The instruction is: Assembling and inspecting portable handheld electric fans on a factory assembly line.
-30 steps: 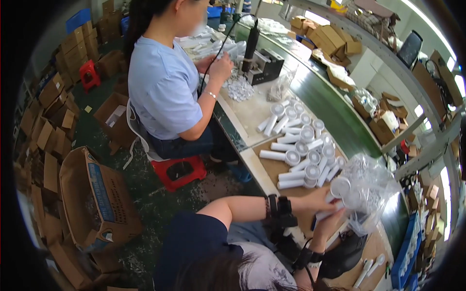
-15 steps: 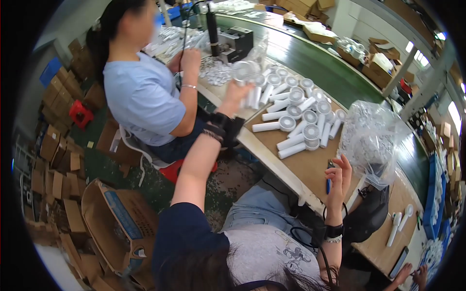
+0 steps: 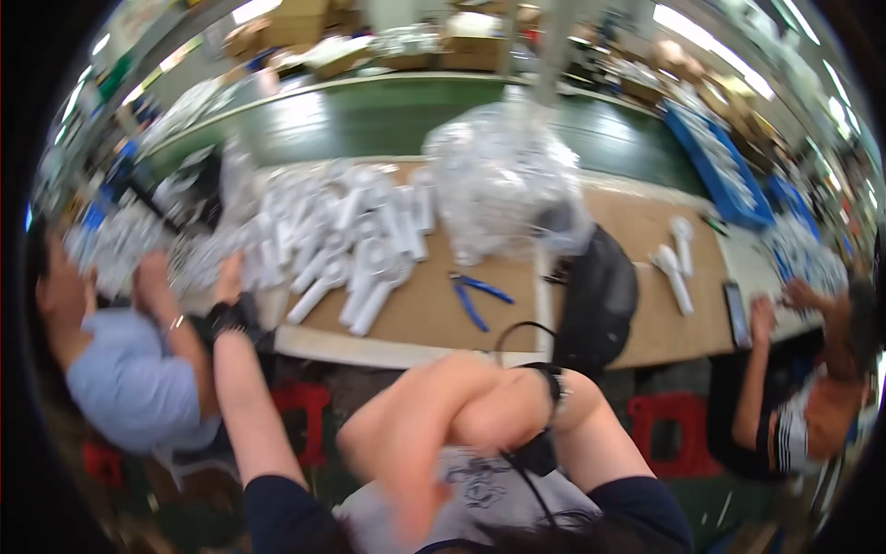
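Two hands: both bare and pretty blurry, neither on the pliers [image 3: 478, 297], so those are my landmark.
Left hand [image 3: 231, 274]: well out left of the pliers, arm stretched, right by the left part of the fans [image 3: 374, 298]. Fingers are smeared; can't tell if they're apart, together or clamped on a fan.
Right hand [image 3: 406, 415]: body side of the pliers and a bit left of them, in front of the chest. Fingers are motion mush too, so no idea how they're set, and I can't make out anything in them.
Fan pile: white, on the counter [image 3: 369, 347], from just left of the pliers out toward the left hand.
Fan axis: the ones nearest the pliers lie slantwise, handle ends toward the body and a touch left, heads away.
Which way: from the left hand, most of the pile runs right, toward the pliers; from the right hand it's forward and left.
Nearer hand: left, if you ask me.
Bag [image 3: 503, 175]: clear, beyond the pliers, apart from them.
Neighbour's hand [image 3: 152, 277]: even farther left of the pliers.
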Demonstrator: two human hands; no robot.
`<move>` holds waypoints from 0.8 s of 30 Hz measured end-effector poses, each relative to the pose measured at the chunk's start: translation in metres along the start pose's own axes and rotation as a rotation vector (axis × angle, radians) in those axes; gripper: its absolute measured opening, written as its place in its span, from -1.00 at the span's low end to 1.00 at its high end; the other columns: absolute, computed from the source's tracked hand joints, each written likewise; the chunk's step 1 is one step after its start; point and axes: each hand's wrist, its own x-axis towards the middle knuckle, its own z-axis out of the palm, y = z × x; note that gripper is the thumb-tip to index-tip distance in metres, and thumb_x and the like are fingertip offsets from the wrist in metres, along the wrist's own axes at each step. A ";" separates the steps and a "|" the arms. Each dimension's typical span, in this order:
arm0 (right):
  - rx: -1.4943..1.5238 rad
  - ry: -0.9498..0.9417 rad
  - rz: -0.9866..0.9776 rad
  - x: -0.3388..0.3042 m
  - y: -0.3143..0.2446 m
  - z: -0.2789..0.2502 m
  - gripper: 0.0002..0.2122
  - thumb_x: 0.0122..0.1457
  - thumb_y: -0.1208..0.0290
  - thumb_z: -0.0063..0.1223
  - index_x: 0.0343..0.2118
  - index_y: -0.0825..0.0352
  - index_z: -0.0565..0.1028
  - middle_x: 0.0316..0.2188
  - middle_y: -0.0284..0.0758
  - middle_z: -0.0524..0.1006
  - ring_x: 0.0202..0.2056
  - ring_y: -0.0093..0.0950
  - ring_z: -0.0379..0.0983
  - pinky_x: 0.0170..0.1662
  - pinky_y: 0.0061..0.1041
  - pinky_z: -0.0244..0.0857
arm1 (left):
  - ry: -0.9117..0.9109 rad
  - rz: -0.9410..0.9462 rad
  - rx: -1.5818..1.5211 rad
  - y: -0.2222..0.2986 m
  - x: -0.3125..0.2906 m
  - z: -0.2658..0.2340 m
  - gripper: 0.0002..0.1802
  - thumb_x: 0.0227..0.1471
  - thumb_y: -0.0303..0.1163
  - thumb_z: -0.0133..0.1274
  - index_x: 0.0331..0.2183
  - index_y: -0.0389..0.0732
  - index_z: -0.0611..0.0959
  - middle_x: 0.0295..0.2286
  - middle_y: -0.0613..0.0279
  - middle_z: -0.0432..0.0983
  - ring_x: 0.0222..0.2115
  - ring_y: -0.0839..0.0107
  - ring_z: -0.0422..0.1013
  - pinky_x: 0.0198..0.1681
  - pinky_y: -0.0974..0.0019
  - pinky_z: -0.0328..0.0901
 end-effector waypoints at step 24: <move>0.138 -0.168 0.631 -0.019 -0.036 0.038 -0.67 0.16 0.25 -0.26 -0.47 0.48 0.40 -0.63 -0.29 0.35 -0.69 -0.42 0.20 -0.58 -0.55 0.09 | 0.322 0.412 0.414 -0.006 -0.051 0.055 -0.50 -0.06 -0.23 -0.11 -0.21 -0.49 0.32 -0.29 -0.20 0.32 -0.29 0.05 0.26 -0.20 0.15 0.15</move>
